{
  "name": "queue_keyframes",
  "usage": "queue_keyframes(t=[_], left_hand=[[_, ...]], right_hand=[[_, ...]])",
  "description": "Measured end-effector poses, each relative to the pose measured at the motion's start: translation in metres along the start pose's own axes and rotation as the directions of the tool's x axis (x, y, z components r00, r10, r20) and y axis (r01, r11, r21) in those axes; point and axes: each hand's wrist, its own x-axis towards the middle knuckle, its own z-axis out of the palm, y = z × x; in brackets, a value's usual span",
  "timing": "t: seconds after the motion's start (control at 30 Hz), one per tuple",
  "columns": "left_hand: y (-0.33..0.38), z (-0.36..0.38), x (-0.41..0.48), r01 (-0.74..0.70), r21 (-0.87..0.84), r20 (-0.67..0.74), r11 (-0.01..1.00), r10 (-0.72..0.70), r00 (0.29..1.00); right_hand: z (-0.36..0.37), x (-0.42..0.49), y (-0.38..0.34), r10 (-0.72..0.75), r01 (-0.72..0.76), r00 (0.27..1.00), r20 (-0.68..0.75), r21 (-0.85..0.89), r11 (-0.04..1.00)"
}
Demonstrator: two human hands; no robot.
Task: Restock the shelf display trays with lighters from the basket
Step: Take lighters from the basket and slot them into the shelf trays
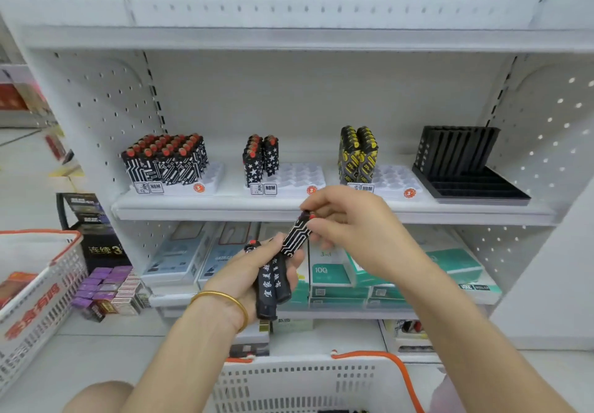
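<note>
My left hand (244,271) grips a bunch of black lighters (271,281) with white characters, upright in the fist. My right hand (350,229) pinches the red top of one black lighter with white line pattern (295,236), tilted, its lower end still among the bunch. On the shelf stand three white display trays: the left tray (210,176) nearly full of line-pattern lighters (167,162), the middle tray (299,176) with a few star-pattern lighters (261,159), the right tray (397,179) with yellow-black lighters (357,154). The white basket (308,380) sits at the bottom, below my hands.
An empty black slotted tray (466,168) stands at the shelf's right end. A second white basket with orange rim (35,284) is at the left. Boxed goods fill the lower shelf (337,281); small purple boxes (106,287) lie on the floor at left.
</note>
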Motion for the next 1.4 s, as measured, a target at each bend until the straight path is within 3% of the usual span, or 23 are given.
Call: queue_keyframes(t=[0.43,0.57,0.8,1.03,1.23,1.4], left_hand=[[0.018,-0.004,-0.005,-0.020,-0.077,0.066,0.997,0.025,0.997],[0.020,-0.003,-0.001,-0.038,-0.081,0.054,0.996,0.042,0.998],[0.022,-0.009,-0.001,0.086,-0.147,0.090,0.985,-0.073,0.993],[0.016,-0.018,0.009,0.017,0.079,0.104,0.997,-0.025,0.994],[0.015,-0.014,0.009,0.038,0.130,0.127,0.991,-0.054,0.990],[0.016,-0.013,0.011,0.033,0.135,0.112,0.990,-0.048,0.993]], right_hand=[[0.009,0.029,-0.015,-0.039,0.039,0.999,0.020,0.014,0.999],[0.003,0.042,-0.022,-0.092,0.093,0.994,-0.055,0.024,0.995],[-0.002,0.067,-0.028,-0.133,0.127,0.982,-0.133,-0.049,0.991],[-0.003,0.100,-0.035,-0.205,0.084,0.945,-0.253,-0.421,0.903],[-0.006,0.135,-0.027,-0.185,0.017,0.948,-0.260,-0.537,0.843],[-0.009,0.158,-0.028,-0.053,-0.050,0.987,-0.153,-0.599,0.799]])
